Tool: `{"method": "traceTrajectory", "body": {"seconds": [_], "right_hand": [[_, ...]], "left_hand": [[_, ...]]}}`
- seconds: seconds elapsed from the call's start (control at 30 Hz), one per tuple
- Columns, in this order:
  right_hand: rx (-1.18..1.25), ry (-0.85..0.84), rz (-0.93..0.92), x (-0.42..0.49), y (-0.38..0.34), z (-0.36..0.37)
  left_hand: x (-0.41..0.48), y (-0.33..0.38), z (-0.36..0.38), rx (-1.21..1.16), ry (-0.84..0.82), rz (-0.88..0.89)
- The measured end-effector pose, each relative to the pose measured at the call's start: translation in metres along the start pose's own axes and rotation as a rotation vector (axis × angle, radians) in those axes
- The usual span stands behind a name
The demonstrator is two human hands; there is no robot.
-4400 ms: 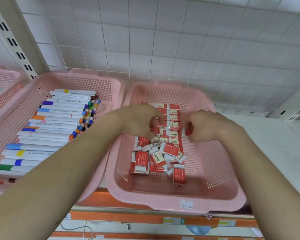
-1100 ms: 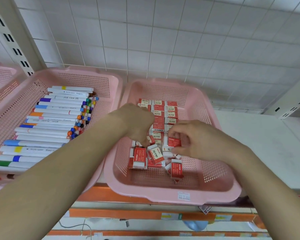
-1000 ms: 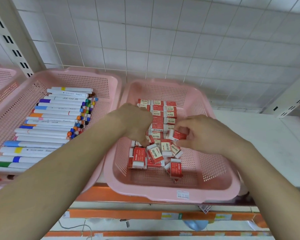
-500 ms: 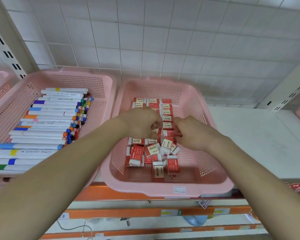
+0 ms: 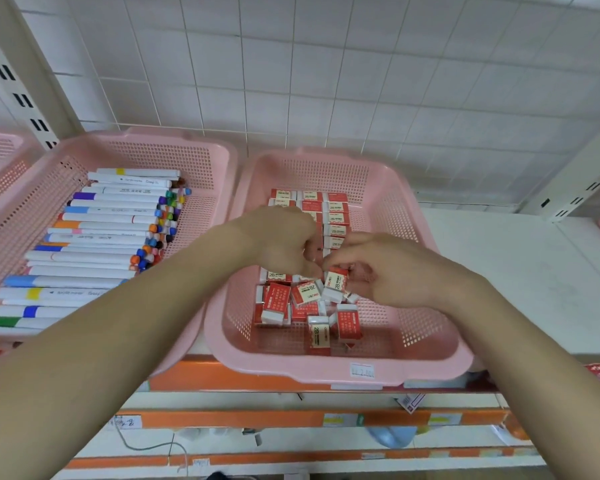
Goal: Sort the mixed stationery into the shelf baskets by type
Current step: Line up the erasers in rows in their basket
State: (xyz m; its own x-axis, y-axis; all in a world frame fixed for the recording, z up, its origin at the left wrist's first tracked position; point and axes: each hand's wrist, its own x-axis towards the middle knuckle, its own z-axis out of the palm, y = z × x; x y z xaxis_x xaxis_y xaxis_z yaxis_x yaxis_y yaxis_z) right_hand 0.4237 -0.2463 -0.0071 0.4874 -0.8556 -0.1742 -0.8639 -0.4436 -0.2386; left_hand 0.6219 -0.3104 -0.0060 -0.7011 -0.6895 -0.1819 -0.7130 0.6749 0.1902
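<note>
Our right hand (image 5: 378, 268) pinches 1 red-and-white wrapped eraser (image 5: 336, 284) | our left hand (image 5: 284, 240) curls just beside it, grip we cannot tell | eraser low inside the pink perforated plastic basket (image 5: 326, 370)

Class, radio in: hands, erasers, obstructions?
Right hand pinches one eraser. Left hand curled over neat rows, grip hidden. Loose erasers heaped at basket front. No obstruction seen.

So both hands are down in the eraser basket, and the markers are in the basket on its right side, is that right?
Not quite: the head view shows the markers in the neighbouring basket on its left side. The left hand and the right hand, pinching an eraser, are in the eraser basket.
</note>
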Motion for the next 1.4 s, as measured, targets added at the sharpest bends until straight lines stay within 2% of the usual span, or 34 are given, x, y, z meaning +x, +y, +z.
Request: {"method": "traceTrajectory", "body": {"seconds": [0.1, 0.2, 0.3, 0.43, 0.63, 0.8, 1.1, 1.23, 1.3, 1.4], "right_hand": [[0.009, -0.026, 0.010, -0.002, 0.001, 0.004], [0.053, -0.003, 0.003, -0.004, 0.004, 0.007], [0.123, -0.057, -0.023, -0.010, 0.006, 0.008], [0.202, -0.126, -0.004, -0.012, 0.007, 0.002], [0.016, 0.052, 0.007, 0.010, -0.007, -0.009], [-0.057, 0.070, 0.013, 0.026, -0.025, 0.010], [-0.099, 0.122, 0.026, 0.033, -0.032, 0.017], [-0.082, 0.107, 0.057, 0.029, -0.033, 0.011], [0.024, 0.069, 0.091, 0.021, -0.027, 0.000], [0.029, -0.130, 0.123, 0.002, -0.016, -0.010]], "left_hand": [[-0.005, 0.013, 0.005, 0.101, -0.139, 0.004], [-0.006, 0.025, 0.011, 0.272, -0.141, 0.023], [-0.009, 0.025, 0.007, 0.253, -0.154, 0.020], [-0.024, 0.014, 0.001, 0.271, -0.070, -0.033], [-0.031, 0.006, 0.002, 0.269, -0.011, -0.093], [-0.038, 0.005, 0.010, 0.306, 0.046, -0.113], [-0.039, 0.003, 0.011, 0.215, 0.097, -0.158], [-0.039, 0.002, 0.011, 0.181, 0.097, -0.156], [-0.041, 0.001, 0.010, 0.121, 0.112, -0.131], [-0.048, -0.004, 0.007, -0.008, 0.073, -0.076]]}}
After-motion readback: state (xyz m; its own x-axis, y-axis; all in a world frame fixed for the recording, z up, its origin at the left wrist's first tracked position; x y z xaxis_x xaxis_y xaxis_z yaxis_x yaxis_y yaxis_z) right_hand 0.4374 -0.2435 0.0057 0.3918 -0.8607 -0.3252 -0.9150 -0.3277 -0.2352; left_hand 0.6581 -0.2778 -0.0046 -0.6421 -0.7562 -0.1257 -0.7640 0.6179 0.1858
